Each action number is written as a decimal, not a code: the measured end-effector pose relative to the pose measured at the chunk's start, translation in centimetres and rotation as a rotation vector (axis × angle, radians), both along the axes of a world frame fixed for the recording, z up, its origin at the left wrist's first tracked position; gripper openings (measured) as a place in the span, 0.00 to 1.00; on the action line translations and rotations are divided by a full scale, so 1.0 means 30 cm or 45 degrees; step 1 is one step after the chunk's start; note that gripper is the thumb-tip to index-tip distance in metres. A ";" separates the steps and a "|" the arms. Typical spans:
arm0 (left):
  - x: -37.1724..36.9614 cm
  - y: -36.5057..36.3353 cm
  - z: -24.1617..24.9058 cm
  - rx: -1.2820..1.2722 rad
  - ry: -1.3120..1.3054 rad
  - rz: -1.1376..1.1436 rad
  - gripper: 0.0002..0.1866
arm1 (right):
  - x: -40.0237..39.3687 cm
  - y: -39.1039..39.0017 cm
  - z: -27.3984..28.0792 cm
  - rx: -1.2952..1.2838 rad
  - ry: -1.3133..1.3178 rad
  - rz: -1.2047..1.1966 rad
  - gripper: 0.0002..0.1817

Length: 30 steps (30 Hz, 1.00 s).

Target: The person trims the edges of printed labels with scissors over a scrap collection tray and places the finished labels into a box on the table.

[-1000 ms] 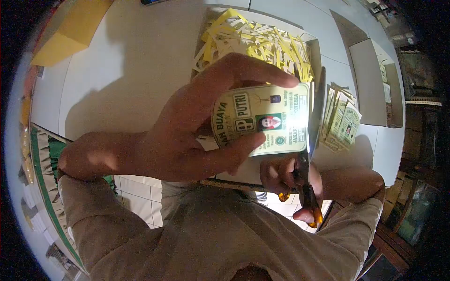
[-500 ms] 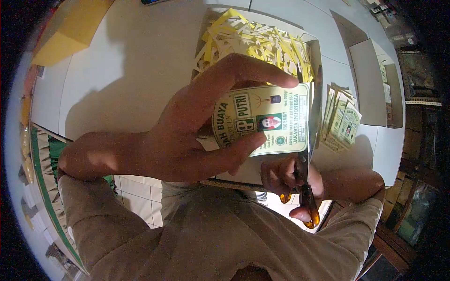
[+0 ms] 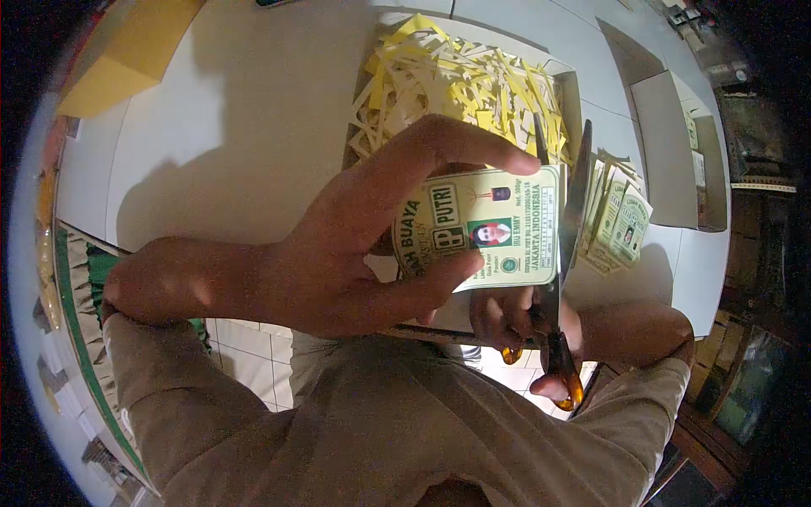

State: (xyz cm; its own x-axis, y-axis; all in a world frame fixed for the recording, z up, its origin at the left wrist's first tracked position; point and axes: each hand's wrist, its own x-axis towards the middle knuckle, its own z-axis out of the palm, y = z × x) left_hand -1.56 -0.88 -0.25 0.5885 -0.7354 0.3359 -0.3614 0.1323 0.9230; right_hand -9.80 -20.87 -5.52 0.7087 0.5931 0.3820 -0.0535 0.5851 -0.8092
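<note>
Between the thumb and fingers of my left hand (image 3: pixel 372 228) is a printed paper label (image 3: pixel 498 232), pale yellow-green with a small portrait and dark lettering. My right hand (image 3: pixel 524 317) grips a pair of scissors (image 3: pixel 574 203) by amber-brown handles, thumb in one loop. The scissor blades point away from me and stand apart, at the label's right edge. Part of the label's left end is hidden by my left hand. Just right of the blades, a loose pile of similar labels (image 3: pixel 621 220) lies on the white table.
A shallow box (image 3: pixel 570 93) full of yellow and white paper strips (image 3: pixel 465 76) sits behind my hands. At the right stands another cardboard box (image 3: pixel 680 152) with labels inside. A yellow-orange paper or envelope (image 3: pixel 127 68) lies at the far left of the white tiled table (image 3: pixel 245 110).
The label and my left hand have shifted slightly down and right. The scissor blades have spread wider apart.
</note>
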 end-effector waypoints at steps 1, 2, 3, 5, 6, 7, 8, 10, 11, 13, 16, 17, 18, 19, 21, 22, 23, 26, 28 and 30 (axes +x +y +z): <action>0.001 0.002 0.000 0.001 -0.013 0.005 0.29 | -0.001 -0.002 -0.002 0.000 0.000 0.001 0.23; 0.000 0.002 0.000 -0.002 -0.030 0.010 0.29 | -0.003 -0.003 -0.003 -0.016 -0.003 -0.007 0.23; -0.002 0.003 0.003 -0.005 -0.039 0.012 0.29 | -0.004 -0.004 -0.004 -0.032 -0.008 -0.014 0.24; -0.003 0.001 0.001 -0.006 -0.057 0.016 0.29 | 0.001 -0.009 -0.001 -0.026 0.008 0.019 0.23; -0.002 0.002 -0.002 -0.004 -0.067 0.018 0.29 | 0.003 -0.010 0.001 -0.019 0.023 0.050 0.23; -0.003 0.002 -0.002 -0.006 -0.070 0.018 0.29 | 0.002 -0.009 0.004 -0.019 0.024 0.050 0.23; -0.002 0.002 -0.003 -0.006 -0.078 0.023 0.29 | 0.002 -0.007 0.009 -0.031 0.007 0.033 0.23; -0.002 0.001 -0.004 -0.008 -0.094 0.023 0.29 | 0.002 -0.009 0.014 -0.043 -0.010 0.015 0.22; -0.003 0.001 -0.003 -0.009 -0.103 0.026 0.29 | 0.004 -0.016 0.014 -0.087 -0.032 0.025 0.22; -0.001 0.000 -0.005 -0.011 -0.116 0.030 0.29 | 0.010 -0.018 0.016 -0.131 -0.053 0.035 0.22; -0.002 -0.002 -0.005 -0.011 -0.135 0.031 0.29 | 0.013 -0.014 0.016 -0.051 -0.047 0.080 0.22; -0.002 0.000 -0.006 -0.013 -0.141 0.031 0.29 | 0.005 -0.015 0.013 -0.063 -0.038 0.053 0.22; -0.004 -0.003 -0.005 -0.015 -0.149 0.030 0.29 | 0.001 -0.016 0.010 -0.075 -0.029 0.026 0.22; -0.002 -0.003 -0.008 -0.017 -0.156 0.033 0.29 | 0.006 -0.015 0.009 -0.075 -0.029 0.026 0.22; -0.007 -0.006 -0.010 -0.021 -0.173 0.035 0.29 | 0.021 -0.012 0.004 -0.013 -0.033 0.108 0.23; -0.009 -0.005 -0.012 -0.021 -0.177 0.034 0.29 | 0.017 -0.013 0.001 -0.013 -0.032 0.108 0.23; -0.009 -0.006 -0.013 -0.023 -0.186 0.036 0.29 | 0.011 -0.016 -0.005 -0.033 -0.069 0.084 0.24; -0.014 -0.003 -0.012 -0.029 -0.146 0.016 0.29 | 0.002 -0.012 -0.032 0.008 -0.101 0.064 0.27; -0.008 -0.002 -0.012 -0.030 -0.118 -0.006 0.29 | -0.002 -0.013 -0.031 0.067 -0.097 0.066 0.29; 0.003 -0.004 -0.010 -0.015 -0.387 0.038 0.29 | -0.006 -0.017 -0.012 -0.069 -0.113 0.010 0.31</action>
State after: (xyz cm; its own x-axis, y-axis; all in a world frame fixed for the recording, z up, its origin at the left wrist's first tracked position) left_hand -1.46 -1.00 -0.55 0.4809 -0.7143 0.5084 -0.6249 0.1275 0.7702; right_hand -9.99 -21.39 -5.89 0.6685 0.6202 0.4104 0.0153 0.5402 -0.8414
